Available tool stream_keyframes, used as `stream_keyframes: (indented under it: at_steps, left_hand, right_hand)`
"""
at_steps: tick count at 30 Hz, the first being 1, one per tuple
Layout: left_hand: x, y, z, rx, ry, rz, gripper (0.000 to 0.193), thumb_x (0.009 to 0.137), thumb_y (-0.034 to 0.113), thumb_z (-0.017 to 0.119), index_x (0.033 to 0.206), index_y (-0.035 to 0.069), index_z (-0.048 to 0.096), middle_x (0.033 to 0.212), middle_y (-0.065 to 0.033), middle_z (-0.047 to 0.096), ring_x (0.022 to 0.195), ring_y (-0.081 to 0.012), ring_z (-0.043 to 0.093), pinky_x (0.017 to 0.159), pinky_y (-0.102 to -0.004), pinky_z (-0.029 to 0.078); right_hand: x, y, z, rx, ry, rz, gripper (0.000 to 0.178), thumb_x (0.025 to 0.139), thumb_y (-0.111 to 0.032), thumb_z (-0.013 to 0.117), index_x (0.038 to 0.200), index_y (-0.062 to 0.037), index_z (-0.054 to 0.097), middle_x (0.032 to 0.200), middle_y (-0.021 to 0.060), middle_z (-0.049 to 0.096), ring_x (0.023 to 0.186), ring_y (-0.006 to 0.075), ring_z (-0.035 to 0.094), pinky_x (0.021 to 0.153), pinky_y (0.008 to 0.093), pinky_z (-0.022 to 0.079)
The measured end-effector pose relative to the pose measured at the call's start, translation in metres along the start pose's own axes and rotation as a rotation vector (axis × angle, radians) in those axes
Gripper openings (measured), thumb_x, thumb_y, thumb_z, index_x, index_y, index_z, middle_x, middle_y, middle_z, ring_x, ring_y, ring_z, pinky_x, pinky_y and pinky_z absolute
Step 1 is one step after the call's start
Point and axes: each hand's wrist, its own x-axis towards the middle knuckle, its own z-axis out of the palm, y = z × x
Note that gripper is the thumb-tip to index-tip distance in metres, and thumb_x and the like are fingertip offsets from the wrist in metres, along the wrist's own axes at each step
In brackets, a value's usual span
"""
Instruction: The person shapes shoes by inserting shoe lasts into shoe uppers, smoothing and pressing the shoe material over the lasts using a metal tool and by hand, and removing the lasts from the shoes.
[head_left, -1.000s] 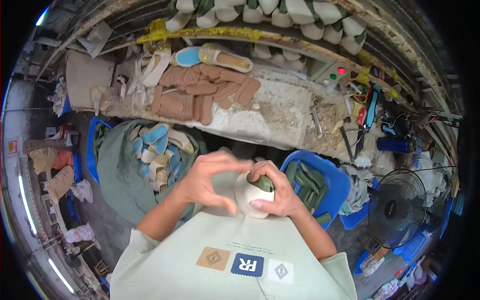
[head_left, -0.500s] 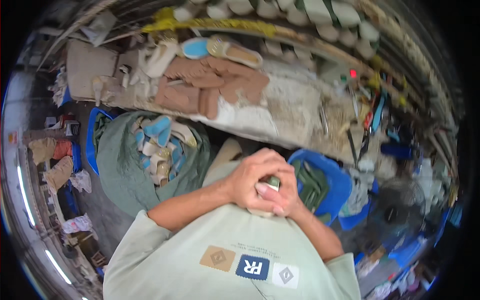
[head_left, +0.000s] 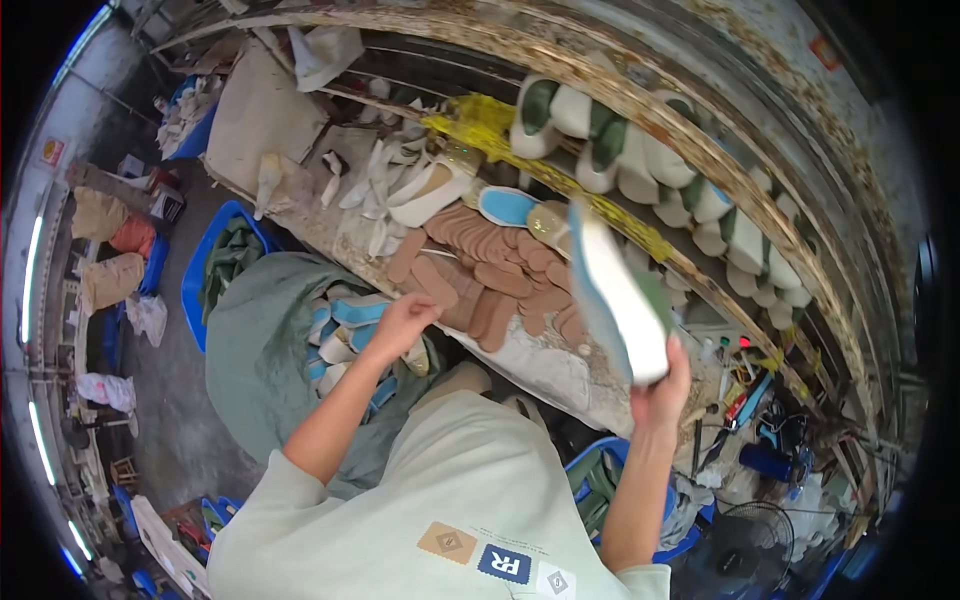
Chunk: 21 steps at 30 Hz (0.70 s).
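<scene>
My right hand (head_left: pixel 662 392) is raised and grips the heel end of a white shoe with a green upper (head_left: pixel 620 292), sole side toward me, held up over the workbench (head_left: pixel 545 365). My left hand (head_left: pixel 402 322) reaches down to the left, fingers curled at the edge of a grey-green sack (head_left: pixel 262 350) filled with several white and blue shoe parts (head_left: pixel 340 330). Whether it holds one I cannot tell. A pile of brown insoles (head_left: pixel 480 280) lies on the bench between both hands.
A row of white-and-green shoes (head_left: pixel 640 150) lines the shelf behind the bench. White soles (head_left: pixel 395 190) lie at the bench's left. Blue crates (head_left: pixel 215 265) stand left and at lower right (head_left: pixel 600 480). A fan (head_left: pixel 745 545) and tools (head_left: pixel 740 400) sit right.
Both hands were together on the shoe at my chest. Now the right hand has lifted the shoe up and right, and the left hand has let go and reached into the sack.
</scene>
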Motion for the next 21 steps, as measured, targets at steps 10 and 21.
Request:
stream_keyframes:
  at_steps: [10, 21]
  left_hand:
    - [0.2, 0.045, -0.007, 0.267, 0.22, 0.331, 0.034, 0.088, 0.032, 0.066, 0.101, 0.001, 0.07, 0.099, -0.0198, 0.07, 0.098, -0.0343, 0.067, 0.087, -0.0404, 0.051]
    - [0.283, 0.005, 0.201, -0.002, 0.096, -0.047, 0.092, 0.072, 0.053, 0.078, 0.133, -0.009, 0.046, 0.13, -0.0298, 0.057, 0.124, -0.042, 0.053, 0.106, -0.0434, 0.041]
  right_hand:
    - [0.07, -0.01, 0.111, -0.546, 0.033, -0.531, 0.036, 0.098, -0.024, 0.061, 0.123, 0.0013, 0.06, 0.114, 0.007, 0.066, 0.099, 0.0168, 0.065, 0.082, 0.0285, 0.048]
    - [-0.189, 0.228, -0.231, -1.09, 0.547, 0.194, 0.022, 0.091, -0.02, 0.066, 0.091, 0.0017, 0.069, 0.07, 0.0054, 0.066, 0.063, 0.0137, 0.061, 0.062, 0.0291, 0.051]
